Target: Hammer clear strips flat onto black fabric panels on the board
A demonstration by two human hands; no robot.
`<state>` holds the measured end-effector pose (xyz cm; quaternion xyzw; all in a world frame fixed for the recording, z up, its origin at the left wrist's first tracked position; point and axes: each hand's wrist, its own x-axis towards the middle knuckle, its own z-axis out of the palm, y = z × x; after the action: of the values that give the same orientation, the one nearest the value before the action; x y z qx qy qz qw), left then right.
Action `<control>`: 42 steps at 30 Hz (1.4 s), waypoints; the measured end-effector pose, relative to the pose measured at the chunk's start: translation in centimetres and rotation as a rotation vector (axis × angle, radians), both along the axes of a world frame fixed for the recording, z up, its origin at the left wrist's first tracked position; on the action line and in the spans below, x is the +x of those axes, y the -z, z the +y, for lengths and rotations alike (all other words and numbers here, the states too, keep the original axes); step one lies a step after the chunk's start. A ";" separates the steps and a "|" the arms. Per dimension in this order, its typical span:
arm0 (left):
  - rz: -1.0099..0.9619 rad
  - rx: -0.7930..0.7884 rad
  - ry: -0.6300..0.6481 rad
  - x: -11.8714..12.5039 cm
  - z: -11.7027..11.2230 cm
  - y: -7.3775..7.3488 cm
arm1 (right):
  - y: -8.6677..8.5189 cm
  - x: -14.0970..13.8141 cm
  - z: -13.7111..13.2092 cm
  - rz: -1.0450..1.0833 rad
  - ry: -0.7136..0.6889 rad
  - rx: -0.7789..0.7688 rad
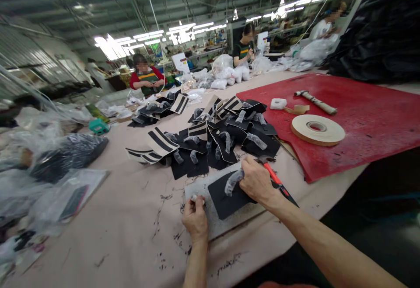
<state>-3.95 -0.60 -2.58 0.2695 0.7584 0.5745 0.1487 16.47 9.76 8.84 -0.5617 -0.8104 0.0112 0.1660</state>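
Note:
A black fabric piece [220, 197] lies on a grey slab [215, 224] at the near edge of the table. My right hand [257, 181] is closed on a red-handled hammer [274, 177] and rests on the piece, next to a grey wrapped strip [233, 181] on it. My left hand [194, 216] is curled at the slab's left edge, pinching a small pale object [197, 199] I cannot make out. Behind the slab sits a pile of black pieces [219, 139], some striped cream and black.
A red mat [361, 126] at right carries a roll of beige tape [317, 130], a second hammer [315, 101] and a small white block [278, 103]. Plastic bags [55, 157] crowd the left. Other people work at the far end of the long table [131, 227].

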 end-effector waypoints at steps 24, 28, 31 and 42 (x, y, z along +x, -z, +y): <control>-0.220 0.121 0.520 4.5 5.6 -1.0 | 6.6 -0.3 -8.6 0.141 -0.119 -0.493; -0.265 0.108 0.514 4.6 5.4 -0.2 | 6.4 -0.1 -8.5 0.149 -0.113 -0.484; -0.249 0.097 0.527 4.5 5.4 -0.1 | 6.5 -0.1 -8.4 0.157 -0.128 -0.477; 0.021 0.045 0.635 4.4 5.4 -1.3 | 6.4 0.2 -8.6 0.246 -0.147 -0.506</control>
<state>0.48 4.83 -1.24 0.5018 0.6251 0.5132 0.3069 16.65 1.13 2.39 -0.5196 -0.7941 0.2930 0.1165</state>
